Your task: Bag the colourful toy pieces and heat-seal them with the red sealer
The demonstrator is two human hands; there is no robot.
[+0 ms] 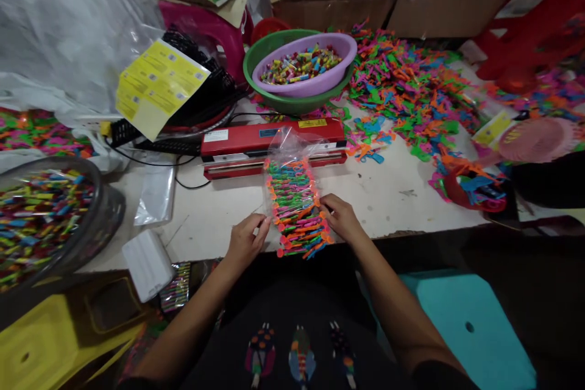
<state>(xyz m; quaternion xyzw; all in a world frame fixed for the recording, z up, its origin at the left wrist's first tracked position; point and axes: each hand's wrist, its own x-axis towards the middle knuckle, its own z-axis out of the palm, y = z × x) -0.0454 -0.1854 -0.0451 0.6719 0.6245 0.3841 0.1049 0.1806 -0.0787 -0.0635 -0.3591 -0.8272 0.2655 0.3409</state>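
A clear plastic bag [297, 201] full of small bright plastic pieces in rows, green, pink, orange and blue, lies in front of me at the table's front edge. Its empty top end rests over the red heat sealer [269, 141]. My left hand [249, 237] is closed at the bag's left edge, thumb and fingers pressed together on the film. On the opposite edge, my right hand [338, 214] grips the bag with thumb and curled fingers. The film between my fingertips is too fine to make out clearly.
Behind the sealer, a purple basin [350, 52] of small colourful pieces sits in a green basin [256, 88]. A heap of plastic pieces [402, 85] spreads right. Left are flat clear bags [155, 192], a yellow label sheet [158, 82] and a grey tub [107, 210]. A teal stool [470, 311] stands below.
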